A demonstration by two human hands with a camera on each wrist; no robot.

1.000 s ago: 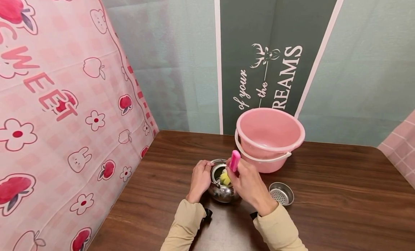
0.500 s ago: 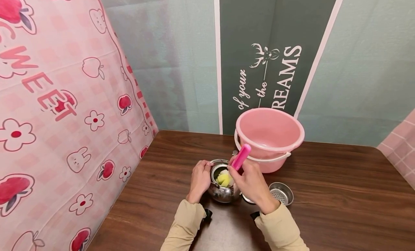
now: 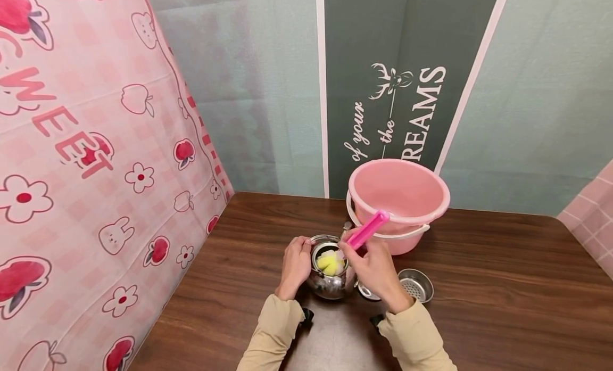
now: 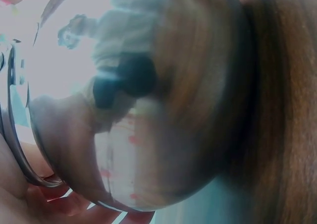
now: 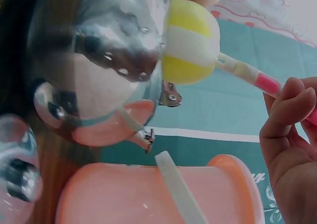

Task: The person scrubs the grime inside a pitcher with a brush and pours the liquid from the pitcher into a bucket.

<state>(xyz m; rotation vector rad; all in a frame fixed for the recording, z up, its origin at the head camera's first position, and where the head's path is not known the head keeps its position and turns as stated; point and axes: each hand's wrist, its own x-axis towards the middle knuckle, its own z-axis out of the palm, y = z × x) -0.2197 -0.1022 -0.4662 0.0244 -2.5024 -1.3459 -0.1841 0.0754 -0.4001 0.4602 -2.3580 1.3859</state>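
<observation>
A round stainless-steel teapot (image 3: pixel 330 286) stands lidless on the table, its mouth facing up. My left hand (image 3: pixel 296 264) holds it by the rim and left side; in the left wrist view the fingers (image 4: pixel 74 204) lie against the shiny body near the metal bail handle (image 4: pixel 29 169). A sponge brush has its yellow-and-white head (image 5: pixel 190 40) at the teapot's mouth, the lower part hidden behind the rim in the right wrist view. My right hand (image 3: pixel 375 267) pinches the brush's pink handle (image 3: pixel 367 230), which slants up to the right.
Behind my right hand stands a pink bucket (image 3: pixel 397 192) with a white handle. A perforated metal strainer (image 3: pixel 415 286) lies on the right. A shiny round lid (image 3: pixel 367 292) lies partly hidden under the right hand. Patterned cloths hang behind and left.
The brush handle has tipped further to the right, and more of the sponge head shows at the teapot's mouth. My left hand and the teapot have stayed in place.
</observation>
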